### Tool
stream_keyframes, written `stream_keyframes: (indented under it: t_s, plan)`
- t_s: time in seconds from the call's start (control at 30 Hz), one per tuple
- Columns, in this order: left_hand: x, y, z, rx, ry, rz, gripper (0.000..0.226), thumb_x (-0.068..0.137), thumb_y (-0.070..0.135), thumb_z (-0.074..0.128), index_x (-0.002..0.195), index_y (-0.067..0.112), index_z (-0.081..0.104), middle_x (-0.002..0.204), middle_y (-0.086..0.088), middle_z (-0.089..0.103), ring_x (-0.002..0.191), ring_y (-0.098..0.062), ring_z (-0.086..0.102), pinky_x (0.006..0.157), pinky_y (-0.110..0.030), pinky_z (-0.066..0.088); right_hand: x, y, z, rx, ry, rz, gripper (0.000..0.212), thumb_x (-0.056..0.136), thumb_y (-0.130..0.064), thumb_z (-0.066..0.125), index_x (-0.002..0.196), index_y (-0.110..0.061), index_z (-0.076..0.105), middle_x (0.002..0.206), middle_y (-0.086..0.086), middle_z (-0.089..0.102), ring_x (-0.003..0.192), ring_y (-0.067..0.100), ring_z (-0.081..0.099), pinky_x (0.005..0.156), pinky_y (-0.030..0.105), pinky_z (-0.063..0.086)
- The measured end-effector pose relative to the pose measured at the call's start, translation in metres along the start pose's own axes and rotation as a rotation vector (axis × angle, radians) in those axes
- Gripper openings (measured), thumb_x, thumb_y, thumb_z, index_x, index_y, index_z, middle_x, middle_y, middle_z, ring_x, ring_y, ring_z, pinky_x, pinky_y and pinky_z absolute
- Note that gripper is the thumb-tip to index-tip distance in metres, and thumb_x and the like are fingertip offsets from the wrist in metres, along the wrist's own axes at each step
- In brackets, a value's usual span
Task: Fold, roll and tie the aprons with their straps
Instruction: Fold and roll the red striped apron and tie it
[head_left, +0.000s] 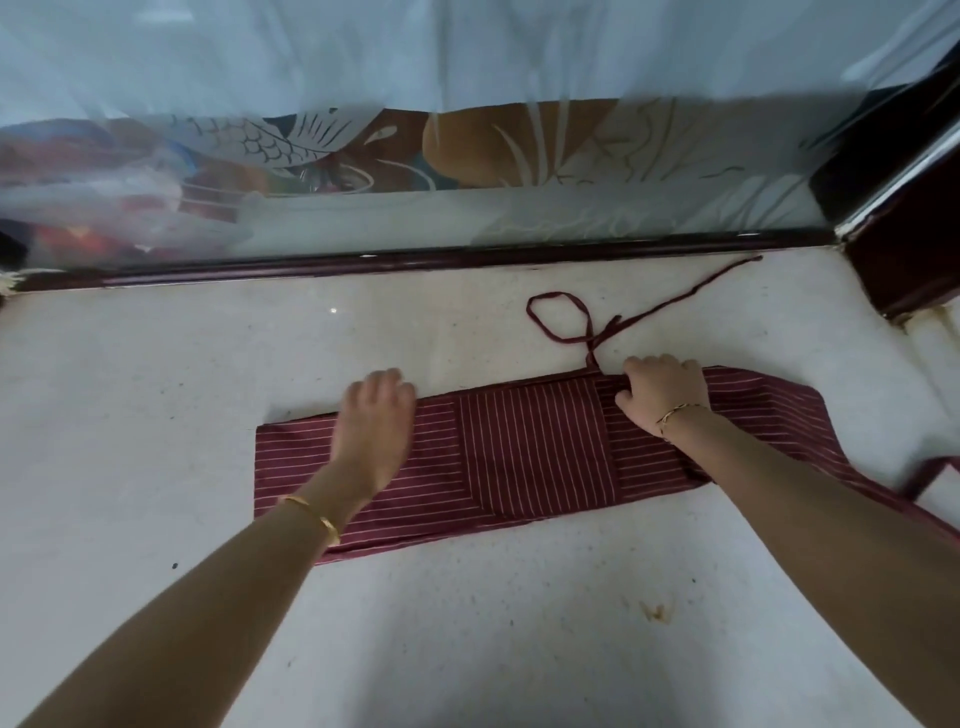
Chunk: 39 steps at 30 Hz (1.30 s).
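Lengthwise fold of the apron (535, 441) before rolling. The maroon striped cloth lies as a long band across the counter (156, 395), right of its middle and parallel to the far edge under the frosted glass panel (467, 208), with the pocket uppermost. The right hand (662, 395) curls its fingers over the band's far edge, gripping the cloth where one strap (558, 317) leaves in a loop and trails toward the far right corner. The left hand (374, 426) lies palm down on the band's left part with fingers together; it is blurred, so whether it nips the edge or only presses cannot be told. A second strap (930, 473) runs off at the right edge. To fold well, both hands should probably carry the far edge over together, align it with the near edge, smooth out creases, and keep both straps free for tying
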<state>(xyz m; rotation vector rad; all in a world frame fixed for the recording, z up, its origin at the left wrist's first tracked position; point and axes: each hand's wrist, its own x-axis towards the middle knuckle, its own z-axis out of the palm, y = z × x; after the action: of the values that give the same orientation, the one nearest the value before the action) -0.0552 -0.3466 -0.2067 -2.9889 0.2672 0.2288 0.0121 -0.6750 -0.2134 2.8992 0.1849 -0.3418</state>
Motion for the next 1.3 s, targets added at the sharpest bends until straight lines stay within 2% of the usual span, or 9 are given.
stream_keyframes:
  t_s: [0.2, 0.43, 0.57, 0.67, 0.83, 1.0, 1.1, 1.2, 1.3]
  plan:
    - [0.042, 0.105, 0.006, -0.323, 0.032, 0.129, 0.045, 0.100, 0.033, 0.037, 0.139, 0.010, 0.036, 0.140, -0.008, 0.038, 0.131, -0.026, 0.036, 0.110, -0.042, 0.028, -0.002, 0.015, -0.001, 0.073, -0.033, -0.182, 0.027, 0.099, -0.031, 0.037, 0.116, -0.015, 0.052, 0.103, 0.003, 0.060, 0.092, 0.021, 0.057, 0.074, 0.030, 0.034]
    - [0.030, 0.109, 0.041, -0.341, 0.130, 0.180, 0.057, 0.094, 0.045, 0.032, 0.135, 0.009, 0.046, 0.127, -0.011, 0.055, 0.117, -0.030, 0.053, 0.101, -0.047, 0.042, 0.006, 0.037, -0.007, 0.038, 0.086, -0.362, 0.030, 0.102, -0.034, 0.032, 0.104, -0.013, 0.053, 0.082, 0.000, 0.057, 0.066, 0.019, 0.050, 0.070, 0.028, 0.028]
    - [0.027, 0.109, 0.050, -0.365, 0.232, 0.246, 0.051, 0.095, 0.037, 0.036, 0.137, 0.010, 0.037, 0.128, -0.014, 0.054, 0.118, -0.032, 0.053, 0.103, -0.049, 0.041, 0.005, 0.029, 0.003, -0.046, 0.043, -0.281, 0.026, 0.098, -0.037, 0.044, 0.096, -0.014, 0.054, 0.085, 0.001, 0.060, 0.075, 0.022, 0.057, 0.074, 0.032, 0.033]
    - [0.029, 0.111, 0.050, -0.336, 0.357, 0.253, 0.042, 0.091, 0.022, 0.052, 0.130, 0.013, 0.043, 0.130, -0.017, 0.052, 0.120, -0.033, 0.050, 0.106, -0.054, 0.036, -0.006, 0.027, 0.009, 0.001, 0.253, -0.096, 0.023, 0.077, -0.024, 0.076, 0.084, -0.008, 0.061, 0.080, 0.008, 0.060, 0.073, 0.028, 0.058, 0.073, 0.039, 0.046]
    - [0.024, 0.151, 0.037, -0.280, 0.287, 0.306, 0.039, 0.093, 0.029, 0.040, 0.127, 0.020, 0.058, 0.139, -0.009, 0.049, 0.129, -0.028, 0.044, 0.111, -0.051, 0.029, -0.061, 0.010, 0.017, 0.476, 0.591, 0.162, 0.009, 0.089, -0.010, 0.053, 0.091, -0.008, 0.061, 0.089, 0.007, 0.061, 0.081, 0.022, 0.056, 0.075, 0.034, 0.046]
    - [0.025, 0.149, 0.049, -0.176, 0.107, 0.267, 0.057, 0.098, 0.048, 0.015, 0.149, 0.024, 0.025, 0.155, -0.010, 0.023, 0.144, -0.028, 0.019, 0.116, -0.051, 0.017, -0.092, 0.012, 0.074, 0.277, 0.155, -0.052, 0.055, 0.099, -0.044, 0.019, 0.140, -0.017, 0.043, 0.147, 0.005, 0.041, 0.135, 0.026, 0.039, 0.109, 0.049, 0.030]
    - [0.020, 0.152, 0.051, -0.167, 0.105, 0.297, 0.060, 0.098, 0.049, 0.011, 0.151, 0.023, 0.018, 0.157, -0.011, 0.017, 0.145, -0.029, 0.013, 0.117, -0.051, 0.012, -0.091, 0.066, 0.088, 0.221, 0.024, 0.105, 0.062, 0.096, -0.051, 0.002, 0.150, -0.024, 0.015, 0.157, -0.004, 0.009, 0.145, 0.021, 0.013, 0.115, 0.046, 0.013]
    - [0.008, 0.158, 0.051, -0.185, 0.080, 0.340, 0.061, 0.098, 0.050, 0.007, 0.150, 0.020, 0.020, 0.156, -0.012, 0.019, 0.145, -0.030, 0.015, 0.116, -0.052, 0.015, -0.099, 0.099, 0.084, 0.234, 0.058, 0.319, 0.053, 0.101, -0.036, 0.019, 0.147, -0.013, 0.030, 0.154, 0.009, 0.027, 0.142, 0.029, 0.025, 0.115, 0.049, 0.021]
    - [0.007, 0.152, 0.046, -0.284, 0.157, 0.311, 0.059, 0.100, 0.044, 0.017, 0.143, 0.010, 0.037, 0.149, -0.013, 0.036, 0.139, -0.028, 0.032, 0.115, -0.048, 0.023, -0.095, 0.063, 0.064, 0.320, 0.315, 0.253, 0.040, 0.090, -0.007, 0.051, 0.130, 0.001, 0.052, 0.136, 0.022, 0.049, 0.126, 0.038, 0.046, 0.107, 0.052, 0.036]
